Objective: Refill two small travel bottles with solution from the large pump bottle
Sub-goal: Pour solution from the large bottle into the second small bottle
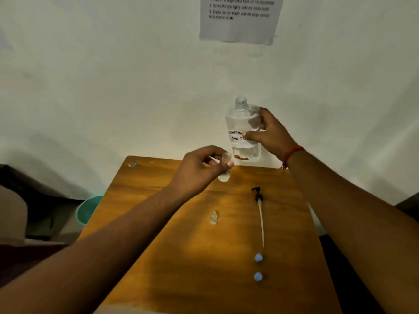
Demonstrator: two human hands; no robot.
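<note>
The left hand [205, 165] pinches a small clear travel bottle [225, 168] between thumb and curled fingers, mouth up; most of the bottle's wall is hidden behind the thumb, and only its rim and pale base show. Just beyond it and to its right, the right hand [271, 134] grips the large bottle [243, 130] upright, lifted above the far edge of the wooden table [158, 257], thumb across the white label (handwritten, partly covered; "SOLUTION" can be read). Its threaded neck is uncapped, and clear liquid fills only the lower part. A red thread [292, 152] circles the right wrist.

Nearer than the left hand, under its forearm's line, the second travel bottle [213, 217] lies blurred on the table; whether it stands or lies flat cannot be told. Below the right hand lies the black pump head [257, 194] with its long pale dip tube pointing toward the viewer. Past the tube's end sit two small blue caps [258, 257].

Left of the table, a teal bucket [87, 210] is partly cut off. On the wall above, a printed sheet [240, 19] is cropped and barely legible.
</note>
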